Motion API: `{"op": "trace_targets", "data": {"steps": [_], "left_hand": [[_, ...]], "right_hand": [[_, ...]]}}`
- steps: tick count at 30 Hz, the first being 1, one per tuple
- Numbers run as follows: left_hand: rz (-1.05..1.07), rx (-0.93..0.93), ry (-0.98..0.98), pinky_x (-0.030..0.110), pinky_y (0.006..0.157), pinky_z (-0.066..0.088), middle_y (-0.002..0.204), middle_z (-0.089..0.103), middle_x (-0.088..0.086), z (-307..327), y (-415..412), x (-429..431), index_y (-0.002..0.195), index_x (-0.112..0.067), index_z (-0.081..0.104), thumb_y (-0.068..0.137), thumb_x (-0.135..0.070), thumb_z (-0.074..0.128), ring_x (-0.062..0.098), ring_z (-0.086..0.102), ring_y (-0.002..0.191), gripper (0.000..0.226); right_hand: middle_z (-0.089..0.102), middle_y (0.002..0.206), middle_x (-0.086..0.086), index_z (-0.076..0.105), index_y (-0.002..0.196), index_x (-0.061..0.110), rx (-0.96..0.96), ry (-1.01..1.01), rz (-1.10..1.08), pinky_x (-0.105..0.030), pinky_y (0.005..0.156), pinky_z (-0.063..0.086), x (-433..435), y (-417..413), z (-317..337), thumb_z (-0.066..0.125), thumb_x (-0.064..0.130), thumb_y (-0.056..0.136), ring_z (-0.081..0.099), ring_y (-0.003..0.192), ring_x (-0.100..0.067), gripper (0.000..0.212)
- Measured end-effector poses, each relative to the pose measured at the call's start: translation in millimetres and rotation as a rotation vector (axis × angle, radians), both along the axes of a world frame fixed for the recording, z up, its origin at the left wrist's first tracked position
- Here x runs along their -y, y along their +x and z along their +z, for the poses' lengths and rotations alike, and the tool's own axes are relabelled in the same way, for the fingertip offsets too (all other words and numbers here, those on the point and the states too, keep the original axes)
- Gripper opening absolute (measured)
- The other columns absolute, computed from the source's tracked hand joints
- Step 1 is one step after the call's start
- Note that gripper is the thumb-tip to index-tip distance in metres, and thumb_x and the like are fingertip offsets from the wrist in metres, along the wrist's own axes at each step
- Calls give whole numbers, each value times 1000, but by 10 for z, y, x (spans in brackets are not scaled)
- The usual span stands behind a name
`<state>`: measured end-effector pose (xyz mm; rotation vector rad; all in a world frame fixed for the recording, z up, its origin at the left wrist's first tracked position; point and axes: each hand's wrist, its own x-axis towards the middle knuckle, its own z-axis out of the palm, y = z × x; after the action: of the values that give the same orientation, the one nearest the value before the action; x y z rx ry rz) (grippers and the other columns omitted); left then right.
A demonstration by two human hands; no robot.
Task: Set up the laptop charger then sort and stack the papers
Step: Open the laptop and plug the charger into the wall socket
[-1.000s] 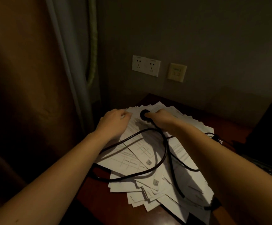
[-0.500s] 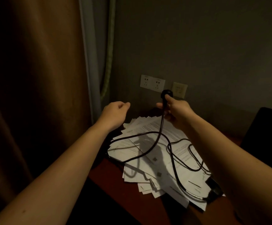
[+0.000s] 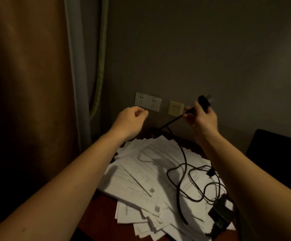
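Holds the black plug [image 3: 204,101] raised in the right grip [image 3: 202,117], fingers curled round its moulded body, metal prongs tilted up and to the right; keeps it right of the white double socket [image 3: 147,101], not yet in it; trails the round, rubbery cable [image 3: 184,159] down in loose loops across the papers [image 3: 141,171] to the boxy power brick [image 3: 219,213] near the desk [image 3: 99,214] edge; hovers the left grip [image 3: 132,119] just below the socket, fingers loosely curled on nothing. Likely risks: dragging thin, slick sheets off the splayed heap if the slack cable pulls taut; tugging the brick over the edge; fumbling the prongs in dim light, or aiming at the beige plate [image 3: 175,108] beside the socket.
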<state>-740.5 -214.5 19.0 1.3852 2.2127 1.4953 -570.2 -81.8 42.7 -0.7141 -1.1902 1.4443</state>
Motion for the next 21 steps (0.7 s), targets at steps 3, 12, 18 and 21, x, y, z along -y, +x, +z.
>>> {"op": "trace_targets", "data": {"steps": [3, 12, 18, 21], "left_hand": [[-67, 17, -44, 26, 90, 38, 132, 61, -4, -62, -20, -288, 133, -23, 60, 104, -41, 49, 14, 54, 122, 36], [-249, 177, -134, 33, 103, 46, 126, 66, -4, -162, -204, -1224, 131, -20, 64, 105, -39, 46, 15, 60, 119, 36], [-161, 332, -193, 47, 97, 53, 103, 73, 11, -247, -486, -1777, 105, -10, 73, 104, -43, 46, 25, 69, 97, 42], [-93, 434, -181, 39, 84, 58, 102, 73, 10, -303, -647, -1985, 105, -10, 71, 103, -37, 52, 23, 70, 93, 34]], "right_hand": [[70, 106, -4, 59, 123, 19, 216, 67, 28, -23, 63, 57, -134, -166, -189, 58, 29, 101, 70, 83, -14, 24], [65, 73, -4, 68, 103, 12, 391, 141, 199, -32, 63, 54, -656, -658, -479, 52, 31, 104, 63, 65, -17, 25], [72, 81, -9, 69, 93, 8, 419, 62, 226, -28, 58, 57, -1111, -1030, -626, 62, 33, 98, 70, 68, -17, 26], [70, 74, -6, 68, 91, 6, 415, -19, 241, -24, 52, 54, -1330, -1216, -670, 70, 31, 93, 67, 60, -12, 25]]}}
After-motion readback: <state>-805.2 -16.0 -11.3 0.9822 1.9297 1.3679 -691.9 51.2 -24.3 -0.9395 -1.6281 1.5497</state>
